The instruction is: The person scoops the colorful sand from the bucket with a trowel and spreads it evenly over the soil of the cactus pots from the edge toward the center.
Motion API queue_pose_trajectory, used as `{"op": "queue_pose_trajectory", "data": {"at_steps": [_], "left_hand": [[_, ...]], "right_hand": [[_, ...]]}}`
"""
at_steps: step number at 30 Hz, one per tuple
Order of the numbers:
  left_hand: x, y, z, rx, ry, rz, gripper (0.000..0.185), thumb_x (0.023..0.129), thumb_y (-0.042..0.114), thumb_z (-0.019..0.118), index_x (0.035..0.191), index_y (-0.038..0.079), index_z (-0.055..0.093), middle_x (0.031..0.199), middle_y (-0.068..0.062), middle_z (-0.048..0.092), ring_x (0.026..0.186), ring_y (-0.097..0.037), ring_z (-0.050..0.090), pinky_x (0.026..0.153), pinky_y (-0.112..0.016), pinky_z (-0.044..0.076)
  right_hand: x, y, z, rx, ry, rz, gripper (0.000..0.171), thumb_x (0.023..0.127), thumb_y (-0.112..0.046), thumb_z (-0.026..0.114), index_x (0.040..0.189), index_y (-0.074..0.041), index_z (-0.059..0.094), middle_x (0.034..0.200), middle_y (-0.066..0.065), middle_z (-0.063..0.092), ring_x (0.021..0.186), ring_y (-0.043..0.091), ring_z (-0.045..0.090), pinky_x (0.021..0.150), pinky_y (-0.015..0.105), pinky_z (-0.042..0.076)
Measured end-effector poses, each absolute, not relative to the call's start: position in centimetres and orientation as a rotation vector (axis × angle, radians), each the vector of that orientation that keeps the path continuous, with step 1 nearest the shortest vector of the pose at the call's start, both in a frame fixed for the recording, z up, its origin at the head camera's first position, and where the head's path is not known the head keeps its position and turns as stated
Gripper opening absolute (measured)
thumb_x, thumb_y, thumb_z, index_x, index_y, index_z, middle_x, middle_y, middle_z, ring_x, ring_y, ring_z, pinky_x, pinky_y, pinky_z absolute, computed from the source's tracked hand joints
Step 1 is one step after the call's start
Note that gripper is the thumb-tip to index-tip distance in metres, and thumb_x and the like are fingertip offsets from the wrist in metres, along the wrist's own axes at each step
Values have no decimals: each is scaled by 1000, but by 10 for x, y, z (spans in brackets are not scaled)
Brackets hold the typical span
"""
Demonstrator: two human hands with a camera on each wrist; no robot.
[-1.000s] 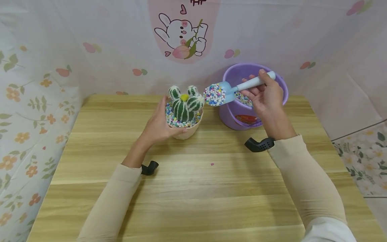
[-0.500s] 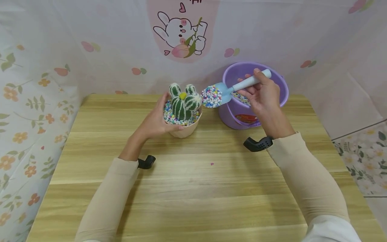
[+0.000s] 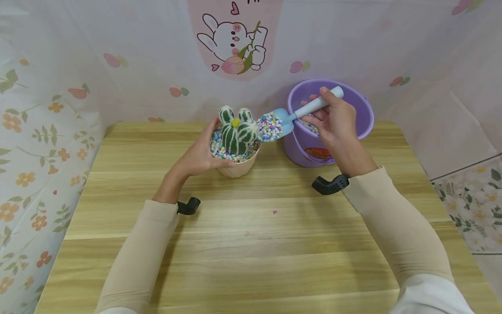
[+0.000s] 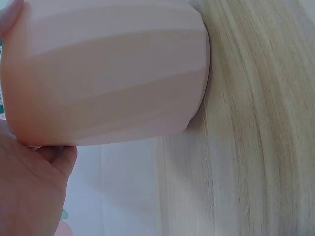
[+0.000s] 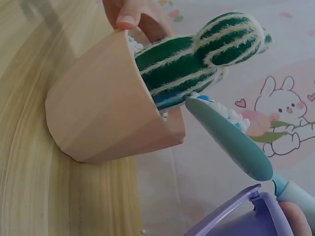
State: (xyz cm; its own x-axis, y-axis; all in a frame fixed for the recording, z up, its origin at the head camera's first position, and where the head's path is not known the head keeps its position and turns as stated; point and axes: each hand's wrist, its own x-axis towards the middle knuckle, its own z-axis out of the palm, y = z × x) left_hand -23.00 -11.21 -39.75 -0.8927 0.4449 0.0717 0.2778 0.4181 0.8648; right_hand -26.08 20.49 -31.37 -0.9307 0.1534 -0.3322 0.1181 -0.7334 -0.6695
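My left hand grips the pale peach pot at its rim, thumb in front and fingers behind. In the pot stands a green cactus with white fuzzy ribs and a yellow top, with multicoloured pebbles around it. My right hand holds a light blue hand trowel by its handle. Pebbles heap on the trowel's blade, whose tip is right at the pot's right rim, close beside the cactus. In the right wrist view the blade is seen from underneath.
A purple bucket with more pebbles inside stands behind and below my right hand. One pink pebble lies on the wooden table. A printed cloth hangs right behind the table's back edge.
My right hand has carried the loaded trowel left, from beside the bucket's rim to the pot's edge. The pot and my left hand have shifted slightly left and back.
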Motion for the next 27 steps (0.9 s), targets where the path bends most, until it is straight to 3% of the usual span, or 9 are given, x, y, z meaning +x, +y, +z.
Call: {"op": "queue_pose_trajectory", "data": {"at_steps": [4,27], "left_hand": [[-218,-108,-376,652,2468,1495,114,74,10,83,155,2,4,155,-21,17,138,-35,28,115,-52,23],[-221,-106,-378,684,2463,1517,113,73,8,83,155,1,5,156,-21,16,140,-35,25,116,-52,21]], "right_hand": [[-262,204,-314,-581,-1155,2840,18,89,-5,69,99,0,55,82,19,65,78,40,70,67,57,54],[-265,197,-315,-533,-1306,2742,18,89,-8,70,99,-1,58,85,16,65,79,37,71,68,53,55]]}}
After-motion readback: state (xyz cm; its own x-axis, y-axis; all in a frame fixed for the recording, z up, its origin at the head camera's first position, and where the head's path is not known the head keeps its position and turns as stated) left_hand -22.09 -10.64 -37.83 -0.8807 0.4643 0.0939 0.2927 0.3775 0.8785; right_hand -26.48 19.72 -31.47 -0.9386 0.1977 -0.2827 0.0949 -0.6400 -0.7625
